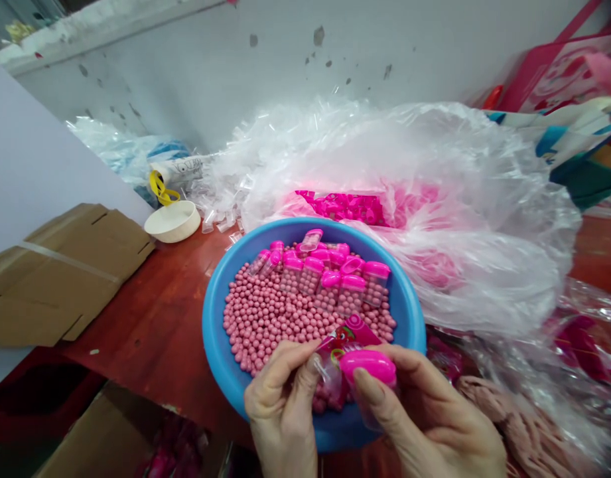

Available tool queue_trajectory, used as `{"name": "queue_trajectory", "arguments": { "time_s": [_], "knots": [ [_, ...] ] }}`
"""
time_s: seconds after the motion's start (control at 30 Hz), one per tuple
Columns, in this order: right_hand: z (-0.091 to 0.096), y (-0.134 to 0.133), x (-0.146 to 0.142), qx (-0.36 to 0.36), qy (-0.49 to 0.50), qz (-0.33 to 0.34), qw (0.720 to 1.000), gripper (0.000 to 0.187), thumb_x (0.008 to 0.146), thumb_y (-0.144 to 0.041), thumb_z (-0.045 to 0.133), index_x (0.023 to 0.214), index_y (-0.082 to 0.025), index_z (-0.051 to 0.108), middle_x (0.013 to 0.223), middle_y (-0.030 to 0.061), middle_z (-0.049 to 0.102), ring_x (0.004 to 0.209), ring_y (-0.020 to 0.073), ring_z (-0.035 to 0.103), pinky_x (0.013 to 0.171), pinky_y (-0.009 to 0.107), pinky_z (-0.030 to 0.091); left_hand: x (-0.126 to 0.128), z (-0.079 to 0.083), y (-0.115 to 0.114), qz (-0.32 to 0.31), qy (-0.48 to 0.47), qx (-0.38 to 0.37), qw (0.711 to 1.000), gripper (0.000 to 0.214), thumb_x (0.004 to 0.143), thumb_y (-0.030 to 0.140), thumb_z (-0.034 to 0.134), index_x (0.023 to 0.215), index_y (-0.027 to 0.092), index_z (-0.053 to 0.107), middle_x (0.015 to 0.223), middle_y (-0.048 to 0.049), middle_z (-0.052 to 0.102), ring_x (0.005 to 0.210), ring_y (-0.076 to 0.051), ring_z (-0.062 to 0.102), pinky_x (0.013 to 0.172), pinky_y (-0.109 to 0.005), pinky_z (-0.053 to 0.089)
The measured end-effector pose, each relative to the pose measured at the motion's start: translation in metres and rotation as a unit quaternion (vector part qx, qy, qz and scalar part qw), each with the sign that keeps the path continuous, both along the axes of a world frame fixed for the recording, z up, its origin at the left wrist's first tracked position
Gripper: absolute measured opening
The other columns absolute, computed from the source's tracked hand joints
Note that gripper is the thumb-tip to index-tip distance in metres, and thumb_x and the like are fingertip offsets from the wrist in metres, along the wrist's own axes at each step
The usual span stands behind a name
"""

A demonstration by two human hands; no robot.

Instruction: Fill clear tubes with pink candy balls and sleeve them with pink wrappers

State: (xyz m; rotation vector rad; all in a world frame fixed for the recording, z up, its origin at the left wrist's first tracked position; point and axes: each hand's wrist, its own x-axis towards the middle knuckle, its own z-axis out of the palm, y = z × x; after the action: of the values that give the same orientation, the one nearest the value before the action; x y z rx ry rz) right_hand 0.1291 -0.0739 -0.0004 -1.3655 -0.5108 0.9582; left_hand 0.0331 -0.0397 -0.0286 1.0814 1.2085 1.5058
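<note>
Over the near side of a blue basin (215,345), my two hands are close together. My left hand (288,398) pinches a small printed pink wrapper bag (353,330) with a clear part. In my right hand (419,411) is a small clear container with a bright pink cap (369,365), gripped between thumb and fingers. The container is beside the wrapper bag; whether it is partly inside cannot be made out. Pink beads (270,312) fill the basin, and several capped containers (312,272) lie on them toward the far side.
Behind the basin, a large clear plastic bag (484,186) holds pink pieces. Clear empty tubes (218,209) lie at the back left by a shallow white bowl (173,222) and yellow scissors handles (160,186). Flattened cardboard (71,265) stands left on the red table (150,318).
</note>
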Motion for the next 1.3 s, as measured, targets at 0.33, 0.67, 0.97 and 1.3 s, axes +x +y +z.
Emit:
{"name": "queue_trajectory", "arguments": {
  "time_s": [0.33, 0.67, 0.97, 1.3],
  "knots": [
    [-0.002, 0.004, 0.015, 0.047, 0.100, 0.087, 0.990, 0.011, 0.068, -0.029, 0.080, 0.075, -0.026, 0.072, 0.064, -0.0019, 0.070, 0.052, 0.0084, 0.062, 0.051, 0.013, 0.050, 0.009, 0.008, -0.010, 0.092, 0.193, 0.144, 0.966, 0.026, 0.073, 0.010, 0.069, 0.088, 0.030, 0.077, 0.081, 0.0004, 0.073, 0.074, -0.017, 0.066, 0.072, -0.024, 0.050],
    [-0.007, 0.005, 0.015, 0.011, 0.205, 0.096, 0.974, 0.021, 0.064, -0.032, 0.083, 0.076, -0.021, 0.070, 0.059, -0.0017, 0.063, 0.047, 0.0064, 0.054, 0.044, 0.013, 0.042, -0.014, 0.016, 0.004, 0.064, 0.096, 0.013, 0.993, 0.010, 0.081, 0.028, 0.066, 0.083, 0.026, 0.077, 0.072, 0.0015, 0.072, 0.067, -0.013, 0.062, 0.067, -0.020, 0.047],
    [-0.001, 0.017, 0.027, -0.030, 0.152, 0.253, 0.955, 0.022, 0.069, -0.034, 0.079, 0.074, -0.017, 0.067, 0.059, -0.0037, 0.054, 0.051, 0.0042, 0.044, 0.048, 0.013, 0.035, -0.026, 0.020, 0.024, -0.226, -0.096, -0.256, 0.935, 0.029, 0.068, 0.042, 0.078, 0.065, 0.014, 0.072, 0.052, 0.0022, 0.058, 0.046, -0.006, 0.046, 0.045, -0.015, 0.040],
    [-0.014, 0.018, 0.011, 0.005, 0.104, 0.074, 0.992, 0.026, 0.073, -0.044, 0.074, 0.084, -0.023, 0.064, 0.061, -0.0027, 0.064, 0.048, 0.0084, 0.054, 0.045, 0.016, 0.044, -0.019, 0.022, 0.034, -0.040, -0.305, -0.257, 0.916, 0.021, 0.047, 0.020, 0.090, 0.060, 0.015, 0.074, 0.059, -0.0004, 0.071, 0.054, -0.010, 0.062, 0.053, -0.016, 0.051]
  ]
}}
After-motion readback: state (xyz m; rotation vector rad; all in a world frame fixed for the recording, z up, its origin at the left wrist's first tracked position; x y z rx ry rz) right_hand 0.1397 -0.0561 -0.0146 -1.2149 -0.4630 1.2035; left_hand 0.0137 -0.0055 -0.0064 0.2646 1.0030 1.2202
